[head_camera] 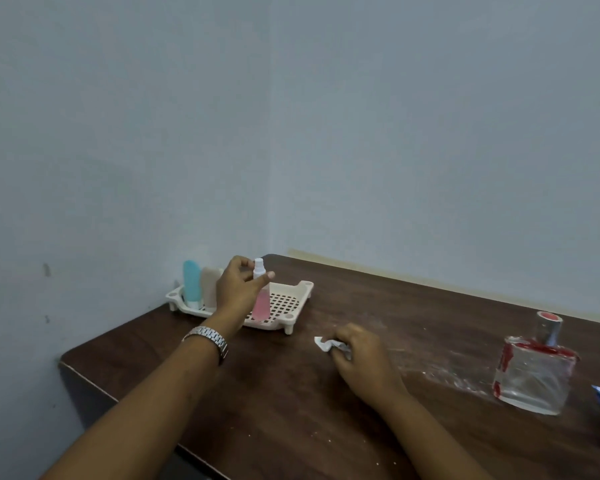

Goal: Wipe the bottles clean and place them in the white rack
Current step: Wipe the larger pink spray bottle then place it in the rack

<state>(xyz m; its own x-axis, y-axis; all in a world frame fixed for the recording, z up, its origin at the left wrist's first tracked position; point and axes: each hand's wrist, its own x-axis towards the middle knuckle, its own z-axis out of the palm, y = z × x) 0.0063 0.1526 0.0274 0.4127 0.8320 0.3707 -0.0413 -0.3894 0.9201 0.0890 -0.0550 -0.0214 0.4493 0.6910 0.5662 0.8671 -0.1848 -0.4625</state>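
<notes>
My left hand [238, 289] pinches the pink spray bottle [260, 303] in the white rack [307, 287], left of it two tube bottles [192, 282]; right hand [364, 362] clutches a wipe [324, 344]; the perfume bottle [530, 372] beyond looks undone.

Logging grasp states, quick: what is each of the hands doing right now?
Left hand: pinches the pink spray bottle near its top.
Right hand: grips a crumpled white wipe.
</notes>
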